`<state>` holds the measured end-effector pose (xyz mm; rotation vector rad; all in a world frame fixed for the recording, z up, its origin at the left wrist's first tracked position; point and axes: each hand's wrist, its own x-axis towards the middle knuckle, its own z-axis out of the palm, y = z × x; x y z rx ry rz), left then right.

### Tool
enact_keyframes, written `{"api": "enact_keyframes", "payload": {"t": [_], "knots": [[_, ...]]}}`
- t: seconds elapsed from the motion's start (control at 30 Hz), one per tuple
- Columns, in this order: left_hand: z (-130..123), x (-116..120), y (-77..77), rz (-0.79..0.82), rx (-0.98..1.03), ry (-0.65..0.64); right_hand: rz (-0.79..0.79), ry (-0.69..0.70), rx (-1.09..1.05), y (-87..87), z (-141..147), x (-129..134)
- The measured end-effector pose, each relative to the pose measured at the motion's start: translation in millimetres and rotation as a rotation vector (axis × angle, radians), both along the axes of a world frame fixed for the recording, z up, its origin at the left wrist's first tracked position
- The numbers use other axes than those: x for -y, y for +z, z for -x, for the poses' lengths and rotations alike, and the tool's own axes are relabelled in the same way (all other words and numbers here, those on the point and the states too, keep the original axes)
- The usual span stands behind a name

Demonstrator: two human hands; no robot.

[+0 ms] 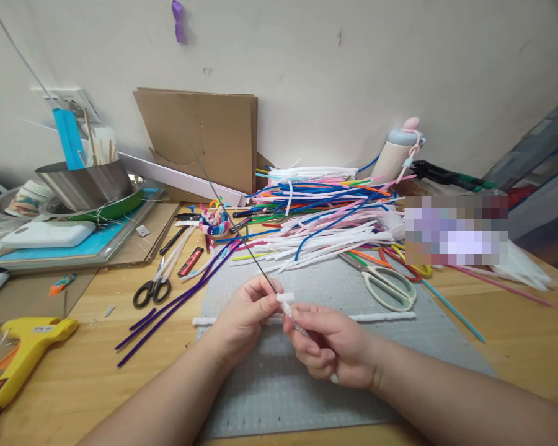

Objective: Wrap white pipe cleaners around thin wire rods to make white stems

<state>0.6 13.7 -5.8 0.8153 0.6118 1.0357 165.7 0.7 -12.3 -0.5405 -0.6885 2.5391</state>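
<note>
Over the grey cutting mat (270, 396) my two hands almost meet. My left hand (247, 316) pinches a thin dark wire (242, 238), which slants up and away to the left. White fuzzy pipe cleaner (286, 298) is bent around the wire's lower end, between my fingertips. My right hand (330, 344) is closed on the pipe cleaner's lower length, and a pale tip pokes out beneath the palm. Behind both hands a straight white pipe cleaner (381, 317) lies across the mat. How the wire and pipe cleaner join is partly hidden by my fingers.
Pipe cleaners (325, 204) in many colours pile up at the back. Green-handled scissors (388, 288) lie right, black-handled scissors (152, 291) left, beside purple pipe cleaners (181, 303). A yellow glue gun (28, 347) rests far left. Cardboard (199, 139) leans on the wall near a metal pot (86, 186).
</note>
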Motion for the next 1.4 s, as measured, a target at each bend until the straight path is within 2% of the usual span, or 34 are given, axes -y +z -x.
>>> {"api": "enact_keyframes", "payload": {"t": [0.1,0.23,0.33,0.43,0.53,0.63,0.77,0.87,1.0,1.1,1.27,1.4], "knots": [[-2.4,1.2,0.6,-0.033,-0.078,0.012,-0.179,-0.109,0.147,2.0,4.9,1.8],[-5.0,4.2,5.1,-0.048,-0.243,0.130,-0.541,-0.307,0.436,1.6,9.2,5.1],[-5.8,5.9,9.0,-0.064,-0.341,0.114,-0.708,-0.348,0.555,0.0,9.6,6.5],[-6.3,5.9,10.4,-0.004,-0.254,0.062,-0.670,-0.325,0.535,-0.4,9.5,6.0],[-5.5,5.0,11.0,0.099,-0.058,0.013,-0.493,-0.287,0.428,0.3,9.5,5.0],[-2.0,4.2,12.1,0.116,0.071,-0.082,-0.331,-0.242,0.288,0.6,8.6,4.6],[2.8,3.6,12.9,0.125,0.152,-0.173,-0.237,-0.170,0.168,0.3,6.9,4.4],[1.6,3.6,12.6,0.101,0.076,-0.151,-0.268,-0.148,0.192,0.2,7.5,4.3],[-4.0,4.3,11.8,0.071,-0.041,-0.044,-0.479,-0.213,0.354,-0.6,9.3,4.4],[-6.1,5.1,12.5,0.091,-0.102,-0.059,-0.581,-0.217,0.428,-2.5,9.3,4.7],[-4.2,5.2,14.7,0.121,0.010,-0.142,-0.597,-0.189,0.434,-3.6,8.3,5.5],[0.3,4.5,13.6,0.142,0.107,-0.214,-0.490,-0.165,0.356,-1.2,8.7,6.4]]}}
